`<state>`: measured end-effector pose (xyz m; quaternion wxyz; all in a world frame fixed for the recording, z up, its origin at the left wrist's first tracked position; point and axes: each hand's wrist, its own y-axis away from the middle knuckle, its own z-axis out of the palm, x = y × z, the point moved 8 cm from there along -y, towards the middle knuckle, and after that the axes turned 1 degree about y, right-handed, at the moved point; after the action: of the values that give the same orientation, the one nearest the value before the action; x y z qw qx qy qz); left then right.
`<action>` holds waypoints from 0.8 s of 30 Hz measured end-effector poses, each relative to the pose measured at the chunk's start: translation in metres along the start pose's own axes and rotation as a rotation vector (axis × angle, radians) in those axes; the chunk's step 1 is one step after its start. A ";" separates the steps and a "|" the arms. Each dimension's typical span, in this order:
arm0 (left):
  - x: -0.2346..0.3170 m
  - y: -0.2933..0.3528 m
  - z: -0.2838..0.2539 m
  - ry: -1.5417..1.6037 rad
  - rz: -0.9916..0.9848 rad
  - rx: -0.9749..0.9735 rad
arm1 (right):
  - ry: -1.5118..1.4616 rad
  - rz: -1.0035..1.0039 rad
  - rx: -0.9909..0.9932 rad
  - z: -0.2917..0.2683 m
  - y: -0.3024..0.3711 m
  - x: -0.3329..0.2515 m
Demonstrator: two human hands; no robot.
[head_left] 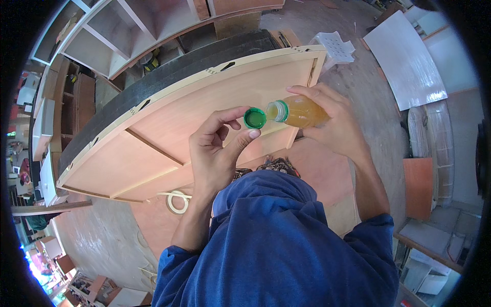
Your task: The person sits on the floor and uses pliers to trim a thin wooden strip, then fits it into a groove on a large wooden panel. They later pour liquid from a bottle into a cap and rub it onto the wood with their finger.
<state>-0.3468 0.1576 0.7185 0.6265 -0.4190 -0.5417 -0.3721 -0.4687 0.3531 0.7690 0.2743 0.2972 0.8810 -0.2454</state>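
Between the thumb and forefinger of my left hand (217,140) is a green bottle cap (254,118), its hollow inside facing up toward me. My right hand (335,120) is wrapped round a clear plastic bottle (303,112) of amber-yellow liquid. The bottle is tilted on its side, with its mouth pointing left at the cap and almost against it. A green ring circles the bottle's neck. I cannot tell whether any liquid is in the cap. Beneath both hands lies a large wooden frame panel (204,107) of pale plywood with light edge strips.
A roll of pale edging strip (178,202) lies on the floor left of my body. White open cabinets (110,33) stand at the far left. A white plastic stool (333,48) is beyond the panel's right end. A wrapped white board (406,60) leans at the far right.
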 end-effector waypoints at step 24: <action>0.024 0.021 0.003 0.032 0.145 0.520 | -0.446 -0.019 -0.194 0.074 -0.253 0.150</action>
<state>-0.3252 0.1677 0.7404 0.7467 -0.2758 -0.5775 -0.1814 -0.7106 0.1896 0.6887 0.4869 0.1995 0.8209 -0.2219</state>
